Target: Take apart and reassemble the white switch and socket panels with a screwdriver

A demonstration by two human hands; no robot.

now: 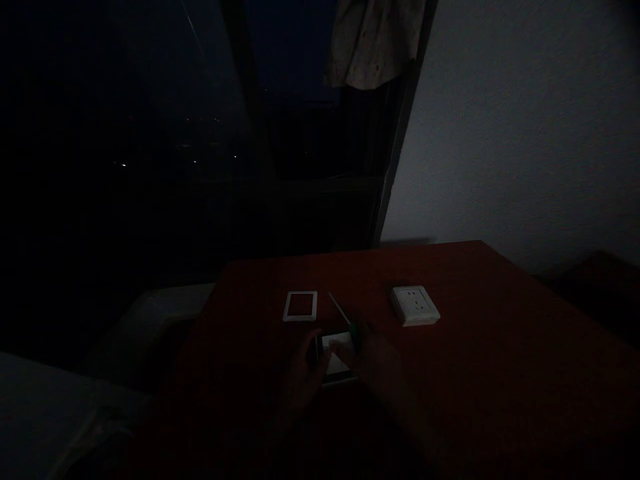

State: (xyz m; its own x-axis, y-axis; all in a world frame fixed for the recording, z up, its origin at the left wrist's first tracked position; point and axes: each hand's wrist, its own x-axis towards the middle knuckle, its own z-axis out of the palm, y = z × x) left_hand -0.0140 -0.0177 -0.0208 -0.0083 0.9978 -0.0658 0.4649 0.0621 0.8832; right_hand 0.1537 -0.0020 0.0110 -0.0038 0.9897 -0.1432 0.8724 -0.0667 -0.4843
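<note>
In dim light, a white square wall plate [342, 361] with a dark border lies at the near middle of the table. My left hand [304, 373] grips its left side, the thumb on the white face. From the right, my right hand [375, 357] holds the same plate, its thumb pressed on the top of the face. A screwdriver [341, 309] with a green handle points away to the upper left. Its handle end meets my right hand's fingers, and I cannot tell whether they hold it. Beyond my left hand lies a white square frame [285, 307] with an open middle.
A white socket box [415, 305] sits on the reddish-brown table [475, 373] to the right of my hands. Behind the table stands a dark window [320, 213] with a cloth [375, 47] hanging at its top. A pale wall [515, 133] rises on the right.
</note>
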